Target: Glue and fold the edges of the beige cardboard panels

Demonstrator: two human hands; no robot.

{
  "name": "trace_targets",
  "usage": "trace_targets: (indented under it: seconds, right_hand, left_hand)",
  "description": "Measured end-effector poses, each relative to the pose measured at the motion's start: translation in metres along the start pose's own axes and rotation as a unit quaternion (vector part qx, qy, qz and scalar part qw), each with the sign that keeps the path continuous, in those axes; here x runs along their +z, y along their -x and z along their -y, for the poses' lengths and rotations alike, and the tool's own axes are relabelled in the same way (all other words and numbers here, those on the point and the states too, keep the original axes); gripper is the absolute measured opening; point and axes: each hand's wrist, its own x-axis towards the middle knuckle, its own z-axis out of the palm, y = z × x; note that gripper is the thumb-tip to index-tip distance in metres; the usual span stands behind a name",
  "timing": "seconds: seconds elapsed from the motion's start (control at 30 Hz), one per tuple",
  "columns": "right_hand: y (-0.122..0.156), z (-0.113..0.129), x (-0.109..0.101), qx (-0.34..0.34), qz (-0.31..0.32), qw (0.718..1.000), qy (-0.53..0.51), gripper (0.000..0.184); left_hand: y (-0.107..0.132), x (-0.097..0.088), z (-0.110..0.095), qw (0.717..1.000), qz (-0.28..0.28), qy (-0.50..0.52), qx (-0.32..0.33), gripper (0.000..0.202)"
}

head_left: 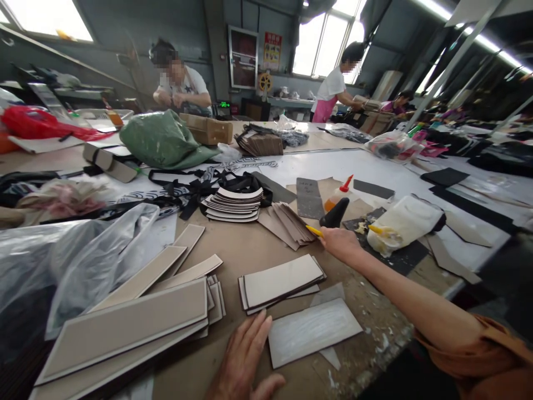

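My left hand (245, 355) lies open on the worktable, fingers stretched out, its fingertips at the left edge of a pale rectangular panel (314, 331) smeared with a whitish, wet-looking coat. Just beyond is a small stack of cream, dark-edged panels (283, 279). My right hand (341, 244) is closed on a slim yellow tool (315, 230); only its pointed end shows, so its kind is unclear. That end is beside a fanned pile of brown-grey pieces (287, 225). A black cone-shaped object (335, 213) stands right behind the right hand.
Long cream panels (129, 322) lie at left, near clear plastic sheeting (100, 255). Curved pieces (233, 204) are stacked farther back. A red-tipped glue bottle (338, 195) and a cut white jug (406, 222) with yellowish residue stand beyond my right hand. Other people work behind.
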Motion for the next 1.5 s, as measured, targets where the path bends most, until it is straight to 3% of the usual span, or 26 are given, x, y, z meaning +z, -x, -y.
trace_targets:
  seconds: [0.23,0.37,0.43,0.5,0.6,0.67,0.73,0.8,0.87,0.93,1.1,1.2,1.33,1.5]
  right_hand:
    - [0.028,-0.026,-0.014,0.019,-0.067,0.996,-0.048,0.027]
    - [0.068,-0.037,-0.031,-0.037,-0.065,0.992,-0.105,0.028]
    - [0.096,-0.038,-0.039,-0.12,-0.011,0.974,-0.192,0.031]
    - [0.124,-0.036,-0.044,-0.211,0.083,0.923,-0.313,0.034]
    - [0.159,-0.032,-0.041,-0.274,0.214,0.853,-0.39,0.031]
    - [0.175,-0.03,-0.029,-0.287,0.247,0.847,-0.374,0.029]
    - [0.188,-0.027,-0.013,-0.29,0.201,0.881,-0.315,0.026]
    - [0.199,-0.024,0.003,-0.302,0.1,0.919,-0.235,0.018]
    - [0.209,-0.018,0.017,-0.328,0.014,0.928,-0.175,0.023]
    - [0.218,-0.013,0.025,-0.352,-0.026,0.924,-0.145,0.035]
    - [0.226,-0.007,0.036,-0.355,-0.044,0.923,-0.141,0.037]
    - [0.22,-0.014,0.039,-0.352,-0.042,0.921,-0.162,0.031]
    - [0.199,-0.032,0.037,-0.341,-0.076,0.925,-0.151,0.027]
    - [0.16,-0.043,0.031,-0.359,-0.087,0.922,-0.113,0.033]
  left_hand:
    - [-0.002,-0.024,-0.011,0.997,-0.063,-0.023,-0.038,0.059]
    - [-0.022,-0.044,-0.027,0.993,-0.106,-0.034,-0.047,0.056]
    - [-0.035,-0.055,-0.038,0.99,-0.121,-0.063,-0.04,0.059]
    - [-0.046,-0.065,-0.049,0.987,-0.117,-0.103,-0.027,0.064]
    - [-0.052,-0.07,-0.061,0.992,-0.044,-0.114,0.012,0.058]
    - [-0.047,-0.065,-0.066,0.996,0.019,-0.085,0.037,0.051]
    - [-0.037,-0.055,-0.072,0.996,0.06,-0.053,0.048,0.047]
    - [-0.028,-0.045,-0.079,0.995,0.086,-0.026,0.039,0.048]
    - [-0.023,-0.037,-0.087,0.995,0.103,0.0,0.02,0.048]
    - [-0.023,-0.033,-0.094,0.993,0.116,0.022,-0.001,0.046]
    - [-0.027,-0.029,-0.104,0.991,0.125,0.04,-0.021,0.04]
    - [-0.024,-0.03,-0.099,0.994,0.087,0.065,-0.015,0.054]
    - [-0.018,-0.027,-0.073,0.993,0.014,0.085,-0.077,0.073]
    - [-0.013,-0.014,-0.039,0.99,0.024,0.074,-0.121,0.071]
